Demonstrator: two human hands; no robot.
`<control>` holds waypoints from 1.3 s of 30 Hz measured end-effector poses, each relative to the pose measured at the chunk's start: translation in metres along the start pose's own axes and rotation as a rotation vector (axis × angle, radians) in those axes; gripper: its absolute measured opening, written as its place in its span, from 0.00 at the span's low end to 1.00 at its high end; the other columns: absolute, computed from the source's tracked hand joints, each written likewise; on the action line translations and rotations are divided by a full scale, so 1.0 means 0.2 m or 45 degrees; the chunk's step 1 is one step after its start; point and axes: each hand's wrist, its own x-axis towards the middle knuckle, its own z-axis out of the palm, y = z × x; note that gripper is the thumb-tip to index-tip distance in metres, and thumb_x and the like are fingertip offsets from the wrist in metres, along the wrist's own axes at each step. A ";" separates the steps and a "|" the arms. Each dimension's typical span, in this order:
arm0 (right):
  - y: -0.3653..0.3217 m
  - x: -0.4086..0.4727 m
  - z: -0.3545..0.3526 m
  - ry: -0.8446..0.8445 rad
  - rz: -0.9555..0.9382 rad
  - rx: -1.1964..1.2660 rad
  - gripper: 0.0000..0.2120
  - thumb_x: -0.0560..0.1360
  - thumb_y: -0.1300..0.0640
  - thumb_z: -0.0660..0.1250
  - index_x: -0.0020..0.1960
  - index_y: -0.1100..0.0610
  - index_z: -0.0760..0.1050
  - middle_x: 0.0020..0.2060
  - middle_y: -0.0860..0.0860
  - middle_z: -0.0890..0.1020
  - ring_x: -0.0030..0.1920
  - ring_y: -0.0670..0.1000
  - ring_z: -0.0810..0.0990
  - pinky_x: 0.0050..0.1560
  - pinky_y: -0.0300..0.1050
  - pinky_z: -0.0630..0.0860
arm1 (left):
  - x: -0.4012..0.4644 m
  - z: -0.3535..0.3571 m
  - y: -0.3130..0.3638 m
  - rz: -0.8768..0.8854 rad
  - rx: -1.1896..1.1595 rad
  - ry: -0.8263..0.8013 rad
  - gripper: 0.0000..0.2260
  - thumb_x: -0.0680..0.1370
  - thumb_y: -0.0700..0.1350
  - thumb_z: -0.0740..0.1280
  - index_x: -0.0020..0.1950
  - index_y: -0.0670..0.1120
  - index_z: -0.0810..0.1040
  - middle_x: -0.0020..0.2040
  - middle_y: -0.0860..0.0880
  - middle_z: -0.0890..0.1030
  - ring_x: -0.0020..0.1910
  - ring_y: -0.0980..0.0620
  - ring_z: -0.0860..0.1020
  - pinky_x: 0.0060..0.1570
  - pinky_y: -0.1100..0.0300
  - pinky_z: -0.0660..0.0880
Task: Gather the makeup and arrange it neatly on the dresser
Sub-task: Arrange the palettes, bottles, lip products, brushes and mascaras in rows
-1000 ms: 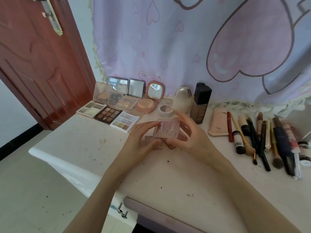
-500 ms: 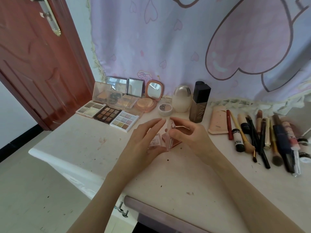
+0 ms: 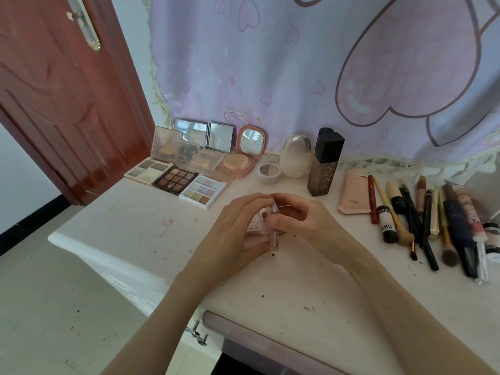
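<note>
— So, what is lying on the dresser (image 3: 140, 239), going from the big things down?

— The white top is carrying everything, under a lilac curtain (image 3: 270, 63) that is hanging behind it, with a red door (image 3: 54, 104) standing to the left. Open palettes (image 3: 176, 177) are sitting in a cluster at the back left, a round pink compact (image 3: 240, 161) just beside them. A dark foundation bottle (image 3: 324, 163) is standing upright near the middle, and a row of brushes and pencils (image 3: 422, 223) is lying side by side at the right.

— And the hands?

— Both are meeting over the middle of the top. The left hand (image 3: 232, 239) is curling its fingers round a small pink compact case (image 3: 272, 226), and the right hand (image 3: 305, 226) is pinching the same case from the other side. The case is standing on edge between them, just above the surface.

— Is it open?

— Its clear edge is facing the camera; I cannot tell whether the lid is closed.
</note>
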 end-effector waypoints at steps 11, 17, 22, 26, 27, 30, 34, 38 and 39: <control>0.02 0.00 0.00 0.294 -0.205 0.062 0.27 0.69 0.62 0.72 0.63 0.46 0.68 0.62 0.47 0.73 0.62 0.41 0.73 0.59 0.36 0.75 | 0.05 -0.03 0.03 -0.312 -0.343 0.018 0.20 0.72 0.44 0.56 0.63 0.52 0.73 0.60 0.54 0.76 0.60 0.62 0.72 0.58 0.71 0.68; 0.03 0.00 0.03 0.305 -0.380 0.010 0.30 0.63 0.56 0.75 0.60 0.38 0.68 0.61 0.43 0.72 0.63 0.39 0.71 0.58 0.34 0.73 | 0.19 -0.06 0.11 -0.690 -0.630 -0.126 0.10 0.76 0.55 0.64 0.56 0.57 0.75 0.46 0.55 0.81 0.47 0.60 0.80 0.42 0.64 0.79; 0.02 -0.01 0.01 0.235 -0.331 0.034 0.28 0.67 0.49 0.72 0.64 0.40 0.66 0.67 0.47 0.70 0.67 0.43 0.70 0.62 0.40 0.73 | 0.22 -0.08 0.12 -0.691 -0.620 -0.043 0.13 0.74 0.47 0.68 0.59 0.53 0.75 0.49 0.53 0.81 0.46 0.60 0.79 0.49 0.67 0.76; 0.02 -0.01 -0.03 0.245 -0.182 0.139 0.23 0.73 0.48 0.65 0.67 0.48 0.68 0.63 0.51 0.77 0.56 0.48 0.79 0.53 0.42 0.78 | 0.20 -0.13 0.09 -0.498 -0.331 -0.128 0.18 0.67 0.59 0.68 0.56 0.64 0.72 0.54 0.60 0.78 0.52 0.62 0.75 0.54 0.70 0.71; 0.02 -0.01 -0.04 0.210 -0.147 0.205 0.24 0.72 0.47 0.64 0.68 0.49 0.68 0.61 0.51 0.78 0.54 0.50 0.81 0.51 0.43 0.78 | 0.20 -0.14 0.09 -0.471 -0.299 -0.158 0.17 0.68 0.57 0.69 0.55 0.66 0.72 0.55 0.61 0.77 0.53 0.64 0.75 0.54 0.71 0.70; 0.00 -0.02 -0.05 0.094 -0.111 0.368 0.25 0.72 0.50 0.66 0.68 0.51 0.69 0.61 0.53 0.78 0.53 0.50 0.80 0.50 0.42 0.76 | 0.20 -0.17 0.10 -0.425 -0.330 -0.193 0.18 0.71 0.48 0.72 0.56 0.64 0.73 0.56 0.61 0.77 0.54 0.64 0.74 0.55 0.71 0.70; -0.01 -0.02 -0.07 0.017 -0.051 0.469 0.30 0.71 0.57 0.69 0.71 0.56 0.64 0.63 0.52 0.76 0.56 0.52 0.80 0.55 0.44 0.77 | 0.20 -0.20 0.08 -0.406 -0.344 -0.277 0.16 0.72 0.50 0.71 0.58 0.61 0.75 0.59 0.63 0.76 0.59 0.66 0.72 0.59 0.71 0.67; 0.00 -0.01 -0.07 0.058 -0.007 0.336 0.31 0.66 0.54 0.74 0.67 0.54 0.69 0.58 0.50 0.80 0.58 0.50 0.79 0.61 0.46 0.74 | 0.18 -0.23 0.07 -0.370 -0.237 -0.374 0.19 0.70 0.62 0.65 0.61 0.64 0.72 0.61 0.63 0.75 0.62 0.68 0.70 0.61 0.74 0.64; 0.00 -0.01 -0.07 0.067 0.003 0.310 0.32 0.65 0.52 0.74 0.67 0.54 0.69 0.57 0.49 0.81 0.58 0.49 0.79 0.61 0.46 0.74 | 0.18 -0.23 0.07 -0.351 -0.233 -0.389 0.18 0.72 0.60 0.65 0.61 0.63 0.71 0.60 0.60 0.76 0.60 0.67 0.71 0.59 0.76 0.64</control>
